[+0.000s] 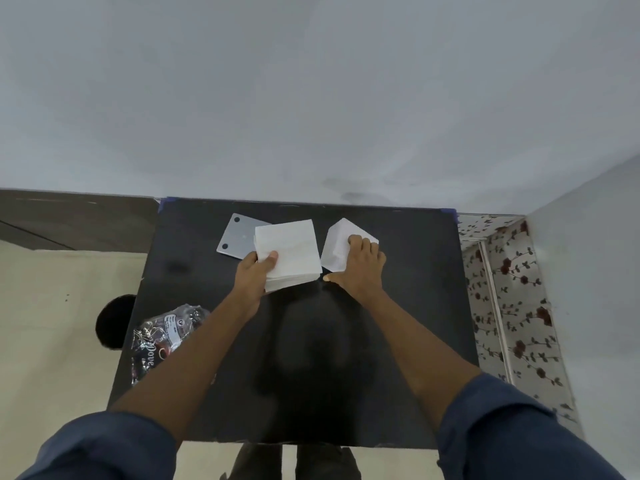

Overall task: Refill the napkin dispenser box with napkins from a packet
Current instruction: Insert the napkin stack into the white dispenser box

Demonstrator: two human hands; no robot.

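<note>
I see one black table (398, 341) with one white box (337, 245), one grey plate (239, 237) and one crinkly packet (166, 337). My left hand (256, 275) grips one napkin stack (289, 254) mid-table, and my right hand (360, 268) wraps around the box beside it.

Black table (398, 341) against a grey wall (311, 98), cream floor (52, 323), dark round stool (112, 322) at the table's left edge, floral curtain (512, 306) to the right.
</note>
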